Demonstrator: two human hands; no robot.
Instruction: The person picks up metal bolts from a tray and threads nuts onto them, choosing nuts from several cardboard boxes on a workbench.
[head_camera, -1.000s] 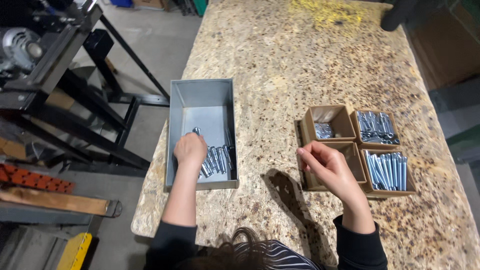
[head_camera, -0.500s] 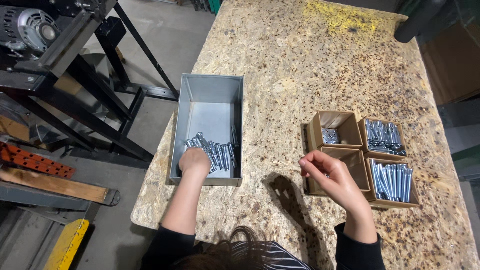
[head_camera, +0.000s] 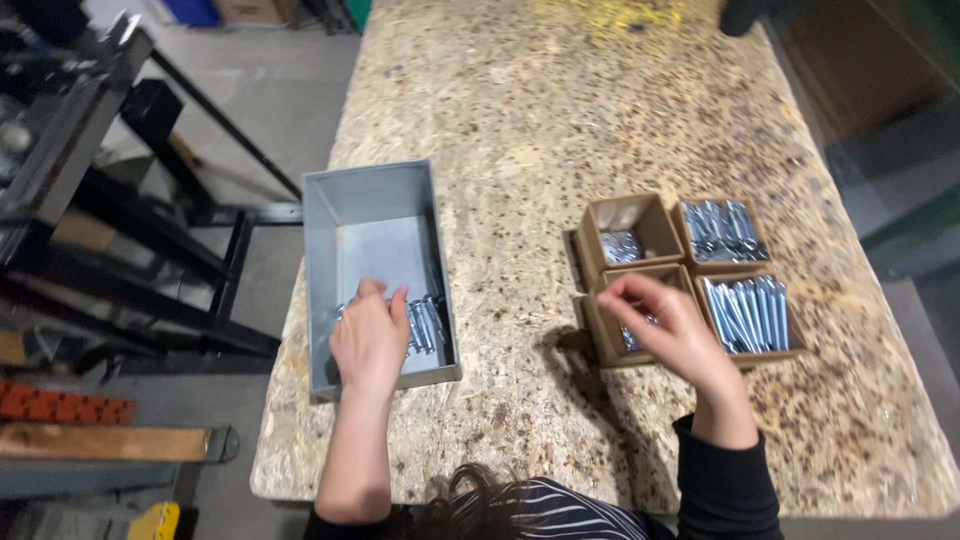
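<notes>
Now: left hand (head_camera: 370, 340) fingers curled over bolts (head_camera: 425, 325) in tray (head_camera: 375, 200); pinch one cleanly. Right hand (head_camera: 665, 330) fingers pinched over box (head_camera: 625, 335), contents unclear.

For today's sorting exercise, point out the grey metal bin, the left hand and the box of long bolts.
grey metal bin (head_camera: 375, 245): head view, bare floor.
left hand (head_camera: 370, 340): head view, back of hand.
box of long bolts (head_camera: 748, 312): head view, bolts inside.

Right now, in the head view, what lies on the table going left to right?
Grey metal bin with the left hand on the bolts in it → bare tabletop → right hand over the near-left cardboard box → near-right cardboard box of long bolts.
</notes>
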